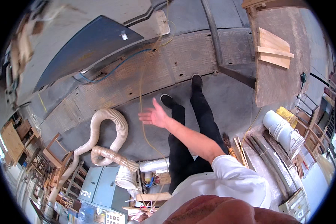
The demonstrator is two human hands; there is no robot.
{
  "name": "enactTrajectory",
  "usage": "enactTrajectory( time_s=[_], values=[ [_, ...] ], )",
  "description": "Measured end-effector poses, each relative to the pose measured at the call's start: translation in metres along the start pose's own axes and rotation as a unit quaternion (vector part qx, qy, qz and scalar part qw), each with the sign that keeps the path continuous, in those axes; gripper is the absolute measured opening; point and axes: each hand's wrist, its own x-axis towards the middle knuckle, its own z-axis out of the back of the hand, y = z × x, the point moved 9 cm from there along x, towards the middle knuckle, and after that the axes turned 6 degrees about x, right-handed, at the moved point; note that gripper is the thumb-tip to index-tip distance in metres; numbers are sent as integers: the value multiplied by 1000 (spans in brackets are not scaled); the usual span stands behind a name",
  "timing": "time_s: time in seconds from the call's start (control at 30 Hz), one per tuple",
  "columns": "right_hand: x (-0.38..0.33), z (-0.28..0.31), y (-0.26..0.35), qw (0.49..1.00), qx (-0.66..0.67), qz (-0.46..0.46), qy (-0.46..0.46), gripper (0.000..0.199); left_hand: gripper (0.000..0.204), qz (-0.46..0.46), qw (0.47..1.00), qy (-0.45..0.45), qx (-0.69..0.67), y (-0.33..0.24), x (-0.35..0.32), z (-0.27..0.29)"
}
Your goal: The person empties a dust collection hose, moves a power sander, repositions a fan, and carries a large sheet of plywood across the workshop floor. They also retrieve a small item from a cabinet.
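Observation:
My right hand (155,116) reaches out in front of my legs, palm turned up, with its fingers spread and nothing held in it. A thin yellow hose or cord (141,87) hangs down past the fingers. I cannot tell whether the hand touches it. Below the hand lies the grey floor (138,100). A thick beige corrugated duct hose (120,130) curls on the floor to the left of the hand. My left hand is out of view.
A large panel with a dark blue surface (89,48) stands far left. A brown board (282,80) carrying pale wood pieces (274,48) is at right. White buckets (282,127) and wrapped planks (263,158) lie near right. A grey-blue cabinet (110,186) stands near left.

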Motion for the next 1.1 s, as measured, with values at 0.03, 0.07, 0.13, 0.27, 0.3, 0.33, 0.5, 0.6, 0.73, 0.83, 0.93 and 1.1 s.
enactTrajectory(
  time_s=[0.03,0.07,0.13,0.27,0.3,0.33,0.5,0.6,0.73,0.83,0.93,1.1],
  values=[
    [-8,-29,-1,998,5,-17,64,80,22,-4,1000,1,-13,6,-7,-8],
    [-18,-59,1,991,10,-32,128,75,22,-8,1000,4,-20,12,-10,-14],
    [-48,-98,13,986,-73,-15,150,59,22,-17,999,5,-36,27,-17,-27],
    [-92,-88,67,943,-315,105,-24,45,22,-50,998,1,-42,49,-27,-51],
    [-97,-64,78,932,-332,124,-78,43,23,-62,997,-4,-35,57,-25,-52],
    [-111,-36,82,919,-359,116,-118,41,23,-83,996,-13,-21,64,-21,-51],
    [-170,-27,18,819,-555,69,-128,38,33,-152,962,-219,-61,5,16,25],
    [-195,-59,-67,578,-805,130,-26,75,30,-236,878,-296,-294,-90,-62,161],
    [-274,-174,-194,277,-880,318,217,69,25,-330,828,-234,-388,-154,-170,231],
    [-284,-194,-217,271,-865,317,279,42,24,-390,778,-297,-392,-152,-233,250],
    [-274,-180,-168,308,-888,312,139,31,14,-332,747,-414,-401,-84,-273,271],
    [-272,-68,20,281,-931,172,-155,41,20,-49,610,-728,-308,130,-356,250]
  ],
)
